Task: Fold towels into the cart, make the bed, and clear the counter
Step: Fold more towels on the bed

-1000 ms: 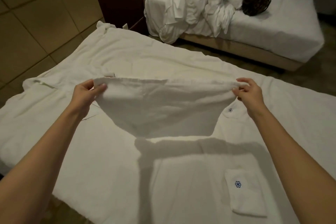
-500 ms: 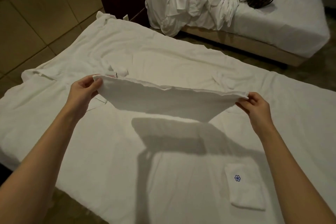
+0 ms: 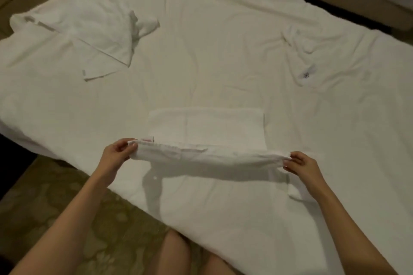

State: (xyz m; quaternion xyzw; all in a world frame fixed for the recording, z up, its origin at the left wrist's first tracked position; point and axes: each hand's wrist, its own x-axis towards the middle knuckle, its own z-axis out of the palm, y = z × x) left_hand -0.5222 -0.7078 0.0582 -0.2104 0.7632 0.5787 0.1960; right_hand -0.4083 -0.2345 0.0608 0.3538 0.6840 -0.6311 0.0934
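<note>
Mid-fold on one towel: my left hand and right hand each pinch a near corner, far half lying flat on the bed, near edge lifted. Left to do, by my read: finish this fold, then the crumpled towel far left and the logo towel far right. Cart and counter not in view, so that status is unknown.

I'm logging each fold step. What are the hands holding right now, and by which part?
Both hold one white towel by its near edge: the left hand pinches the left corner, the right hand the right corner.
</note>
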